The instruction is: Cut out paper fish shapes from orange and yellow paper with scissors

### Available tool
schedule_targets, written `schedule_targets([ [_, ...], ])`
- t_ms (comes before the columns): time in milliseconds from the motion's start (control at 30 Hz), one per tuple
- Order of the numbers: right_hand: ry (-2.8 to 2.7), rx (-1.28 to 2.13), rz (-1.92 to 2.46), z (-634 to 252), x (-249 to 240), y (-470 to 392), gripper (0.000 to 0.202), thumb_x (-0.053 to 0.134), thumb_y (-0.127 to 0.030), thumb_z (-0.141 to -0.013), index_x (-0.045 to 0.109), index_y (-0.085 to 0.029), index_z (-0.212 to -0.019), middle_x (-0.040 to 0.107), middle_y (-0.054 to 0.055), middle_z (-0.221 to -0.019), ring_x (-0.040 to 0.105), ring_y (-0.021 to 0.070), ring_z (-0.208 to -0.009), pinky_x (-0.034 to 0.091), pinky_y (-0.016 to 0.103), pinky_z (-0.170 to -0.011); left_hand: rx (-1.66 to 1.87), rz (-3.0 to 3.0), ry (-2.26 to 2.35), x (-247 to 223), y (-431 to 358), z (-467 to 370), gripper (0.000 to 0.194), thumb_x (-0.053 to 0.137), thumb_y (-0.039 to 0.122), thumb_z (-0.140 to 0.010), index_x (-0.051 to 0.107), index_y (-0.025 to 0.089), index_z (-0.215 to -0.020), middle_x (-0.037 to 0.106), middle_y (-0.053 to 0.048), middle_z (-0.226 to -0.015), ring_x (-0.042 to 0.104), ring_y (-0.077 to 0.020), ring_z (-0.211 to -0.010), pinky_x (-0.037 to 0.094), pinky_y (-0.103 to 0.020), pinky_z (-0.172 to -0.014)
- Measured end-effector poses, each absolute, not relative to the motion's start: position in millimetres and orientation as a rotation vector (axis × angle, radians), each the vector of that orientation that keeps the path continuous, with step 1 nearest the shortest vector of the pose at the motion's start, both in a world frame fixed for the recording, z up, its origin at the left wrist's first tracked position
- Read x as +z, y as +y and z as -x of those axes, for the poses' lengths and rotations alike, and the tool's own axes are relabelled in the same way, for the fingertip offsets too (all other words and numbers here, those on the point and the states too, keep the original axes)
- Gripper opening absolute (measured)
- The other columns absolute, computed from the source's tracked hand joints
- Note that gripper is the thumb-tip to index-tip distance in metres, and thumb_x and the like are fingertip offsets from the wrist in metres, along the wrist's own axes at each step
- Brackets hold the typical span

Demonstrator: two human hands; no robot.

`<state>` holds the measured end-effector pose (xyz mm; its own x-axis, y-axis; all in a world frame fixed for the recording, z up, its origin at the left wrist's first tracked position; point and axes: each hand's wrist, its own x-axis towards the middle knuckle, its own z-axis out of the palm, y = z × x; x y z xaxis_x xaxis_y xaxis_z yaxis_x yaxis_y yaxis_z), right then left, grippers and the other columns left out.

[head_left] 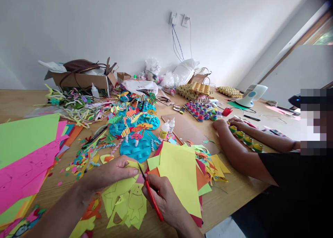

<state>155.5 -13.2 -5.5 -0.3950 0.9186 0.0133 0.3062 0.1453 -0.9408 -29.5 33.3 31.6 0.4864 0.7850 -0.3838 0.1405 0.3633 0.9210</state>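
Yellow paper [124,186] with pencilled fish outlines hangs from my left hand [114,172], its upper edge pinched between thumb and fingers. My right hand [163,196] is closed around red-handled scissors [153,198]. Their dark blades point up and left and meet the paper beside my left thumb. Cut-away gaps show in the lower part of the yellow paper. To the right of my right hand lies a stack of coloured sheets with a plain yellow sheet [178,175] on top. Orange and yellow paper cutouts [87,219] lie below my left wrist.
Blue wavy bases [139,147] carry patterned paper fish ahead of my hands, near glue bottles [164,129]. Green and pink sheets [26,161] lie at left. Paper scraps [217,167] lie right of the stack. At right, a co-worker's arms [234,144] reach around a painted egg-carton strip [244,139].
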Motion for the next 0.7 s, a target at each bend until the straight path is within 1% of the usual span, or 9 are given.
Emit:
schedule_targets([
  [133,-1.851,1.254,1.157,-161.1,-5.3,-13.6,0.030,0.047,-0.027,-0.086,0.034,-0.019,-0.060,0.031,-0.007,-0.056,0.026,0.0073,-0.051,0.021,0.020,-0.045,0.383,-1.218,0.927,36.9,36.6,33.5,0.017,0.065,0.032,-0.071,0.066,0.018,-0.063,0.062,0.001,-0.057,0.054,-0.0139,-0.051,0.039,-0.020,-0.049],
  [200,-1.806,1.315,1.144,-161.9,-4.7,-14.3,0.034,0.047,-0.033,-0.087,0.034,-0.019,-0.059,0.031,-0.006,-0.054,0.026,0.0072,-0.049,0.020,0.020,-0.044,0.415,-1.195,0.918,37.5,38.2,36.2,0.016,0.068,0.034,-0.070,0.069,0.018,-0.069,0.066,0.000,-0.064,0.058,-0.0158,-0.058,0.043,-0.021,-0.053],
  [267,-1.676,1.421,1.125,-160.9,-4.3,-14.9,0.040,0.046,-0.044,-0.087,0.035,-0.019,-0.058,0.032,-0.006,-0.051,0.028,0.0069,-0.046,0.021,0.019,-0.042,0.541,-1.106,0.885,35.7,39.7,37.4,0.021,0.068,0.038,-0.070,0.071,0.018,-0.074,0.069,-0.001,-0.069,0.061,-0.0169,-0.063,0.045,-0.022,-0.057],
  [367,-1.431,1.504,1.063,-156.8,-5.4,-14.0,0.047,0.042,-0.058,-0.085,0.039,-0.019,-0.058,0.036,-0.007,-0.044,0.029,0.0064,-0.039,0.021,0.018,-0.038,0.703,-0.919,0.783,29.0,41.5,33.8,0.030,0.060,0.047,-0.075,0.068,0.017,-0.073,0.067,0.000,-0.060,0.059,-0.0131,-0.050,0.044,-0.021,-0.048],
  [433,-1.311,1.485,1.029,-152.6,-6.2,-11.9,0.048,0.041,-0.060,-0.085,0.042,-0.019,-0.059,0.038,-0.007,-0.041,0.030,0.0063,-0.036,0.022,0.018,-0.037,0.760,-0.883,0.767,23.6,41.8,28.5,0.031,0.052,0.048,-0.080,0.066,0.021,-0.075,0.061,0.005,-0.051,0.051,-0.0084,-0.037,0.035,-0.017,-0.039],
  [500,-1.233,1.470,0.995,-147.4,-5.1,-9.4,0.047,0.041,-0.057,-0.087,0.044,-0.018,-0.061,0.039,-0.007,-0.040,0.031,0.0061,-0.035,0.023,0.018,-0.037,0.785,-0.924,0.768,19.9,40.9,23.4,0.030,0.050,0.045,-0.082,0.065,0.021,-0.073,0.055,0.007,-0.046,0.046,-0.0064,-0.034,0.028,-0.016,-0.036],
  [567,-1.189,1.470,0.959,-141.6,-1.5,-7.2,0.045,0.041,-0.055,-0.088,0.045,-0.018,-0.064,0.039,-0.007,-0.041,0.032,0.0061,-0.036,0.023,0.018,-0.037,0.756,-1.007,0.748,19.0,39.1,20.0,0.028,0.060,0.040,-0.076,0.063,0.017,-0.061,0.053,0.004,-0.046,0.047,-0.0079,-0.039,0.027,-0.018,-0.036],
  [633,-1.184,1.475,0.935,-135.5,3.3,-5.9,0.044,0.042,-0.057,-0.086,0.046,-0.017,-0.066,0.039,-0.007,-0.041,0.032,0.0063,-0.037,0.024,0.017,-0.037,0.766,-1.111,0.708,20.1,36.6,18.6,0.028,0.070,0.040,-0.067,0.062,0.015,-0.058,0.053,0.002,-0.051,0.048,-0.0108,-0.047,0.034,-0.021,-0.043],
  [700,-1.193,1.486,0.934,-129.4,6.9,-5.3,0.045,0.043,-0.059,-0.084,0.046,-0.017,-0.066,0.038,-0.007,-0.041,0.031,0.0063,-0.037,0.024,0.017,-0.036,0.863,-1.206,0.722,21.3,34.1,17.9,0.032,0.070,0.046,-0.065,0.061,0.015,-0.059,0.052,0.001,-0.057,0.048,-0.0136,-0.055,0.038,-0.025,-0.054],
])
